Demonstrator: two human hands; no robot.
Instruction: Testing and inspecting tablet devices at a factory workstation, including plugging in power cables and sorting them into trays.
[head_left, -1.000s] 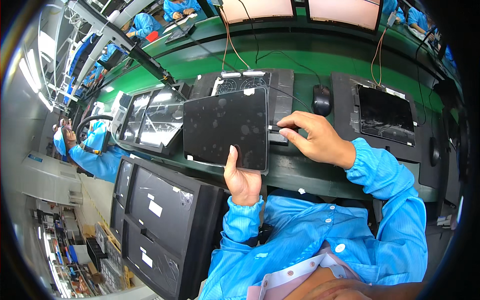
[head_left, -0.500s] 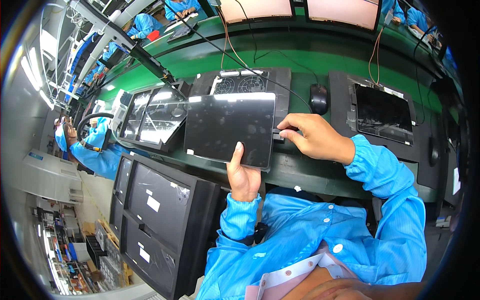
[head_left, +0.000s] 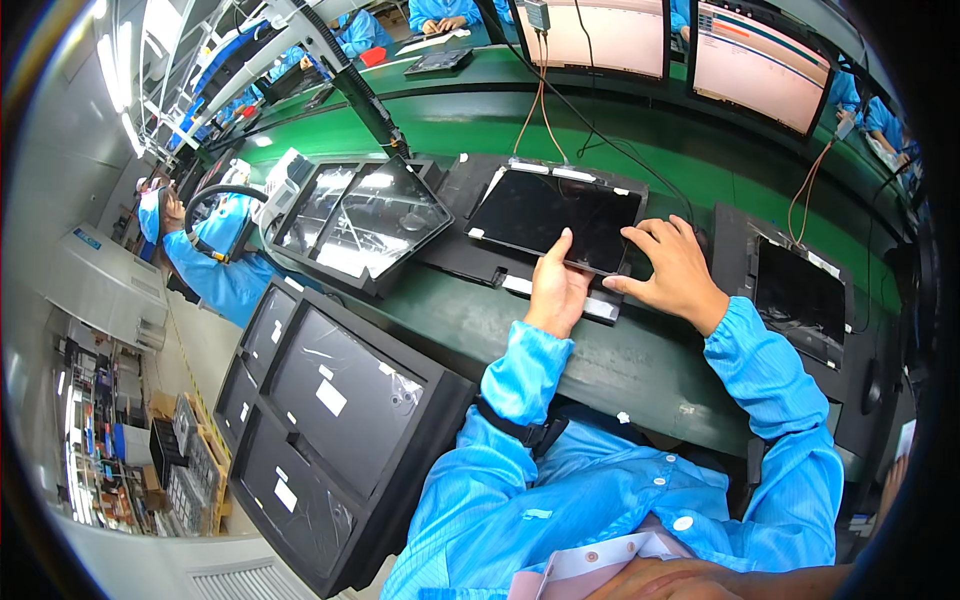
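Observation:
A black tablet-like screen panel [head_left: 560, 215] lies tilted over a dark foam fixture [head_left: 455, 255]. At its lower edge, my left hand [head_left: 558, 292] is closed on the panel, thumb on the glass and fingers underneath. My right hand [head_left: 672, 268] is at the panel's right edge, thumb and fingers apart and curved, fingertips at or very near the rim. White tabs show along the panel's far edge. Below the panel's near edge, a pale strip [head_left: 560, 300] sits on the fixture.
Left of the panel, a glossy glass panel [head_left: 390, 220] rests on a black tray. A large black compartment tray [head_left: 400, 440] stands at the lower left. Another screen panel [head_left: 800, 295] sits in a fixture at right. Monitors [head_left: 755, 65] and cables stand behind; co-workers [head_left: 215, 250] sit nearby.
The panel has moved away from me and down onto the fixture, covering the round patterns there. My right hand has gone from a pinch beside the panel to spread fingers. The view has shifted.

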